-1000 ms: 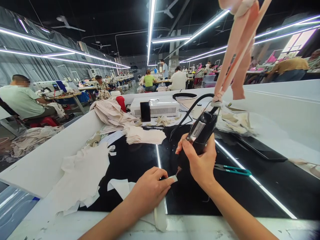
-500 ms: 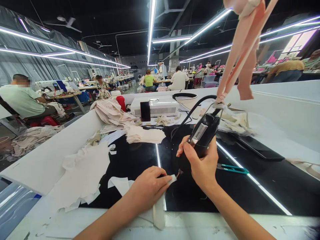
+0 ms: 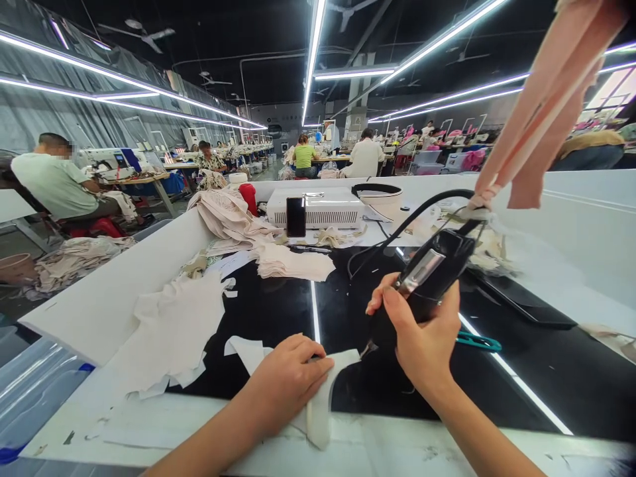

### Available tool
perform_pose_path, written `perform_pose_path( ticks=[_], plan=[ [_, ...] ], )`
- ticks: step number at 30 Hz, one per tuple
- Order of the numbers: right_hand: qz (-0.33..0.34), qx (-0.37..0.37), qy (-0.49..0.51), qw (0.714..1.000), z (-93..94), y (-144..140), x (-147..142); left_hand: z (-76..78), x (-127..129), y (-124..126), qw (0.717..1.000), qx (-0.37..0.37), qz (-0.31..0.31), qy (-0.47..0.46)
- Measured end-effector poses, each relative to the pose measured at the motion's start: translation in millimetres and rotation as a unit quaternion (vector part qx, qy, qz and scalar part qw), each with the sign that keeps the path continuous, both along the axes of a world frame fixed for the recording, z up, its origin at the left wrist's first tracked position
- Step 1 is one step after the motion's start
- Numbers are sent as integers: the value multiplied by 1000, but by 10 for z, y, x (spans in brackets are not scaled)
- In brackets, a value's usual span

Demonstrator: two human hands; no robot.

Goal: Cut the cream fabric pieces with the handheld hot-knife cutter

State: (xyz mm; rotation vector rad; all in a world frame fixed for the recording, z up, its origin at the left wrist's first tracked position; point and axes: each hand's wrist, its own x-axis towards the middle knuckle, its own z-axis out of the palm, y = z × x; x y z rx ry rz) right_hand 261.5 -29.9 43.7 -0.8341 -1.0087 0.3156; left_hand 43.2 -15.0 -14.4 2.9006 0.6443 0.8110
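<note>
At lower centre of the frame, your left hand (image 3: 285,381) presses a pale fabric piece (image 3: 342,361) flat on the counter (image 3: 278,311); your right hand (image 3: 422,331) has its fingers wrapped around a black corded tool (image 3: 430,278), tip touching the fabric's edge.

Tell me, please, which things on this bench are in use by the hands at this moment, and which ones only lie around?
In use:
- black corded tool, gripped by the right hand, tip at the cloth
- pale fabric strip, pressed down by the left hand

Lying about:
- teal snips
- stack of cut pieces
- white scraps
- phone leaning on the white box
</note>
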Motion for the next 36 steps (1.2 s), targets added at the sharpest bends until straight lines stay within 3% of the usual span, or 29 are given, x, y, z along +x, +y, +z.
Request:
perform_pose_path(
  ticks=[11, 21, 36],
  plan=[
    [2, 5, 16, 1000, 79, 76, -74, -58, 38, -4, 999, 37, -2, -19],
    [30, -5, 24, 999, -1, 104, -223, -103, 31, 5, 999, 45, 0, -28],
    [8, 0, 29, 1000, 59, 73, -153, -60, 9, 12, 1000, 25, -6, -13]
  ],
)
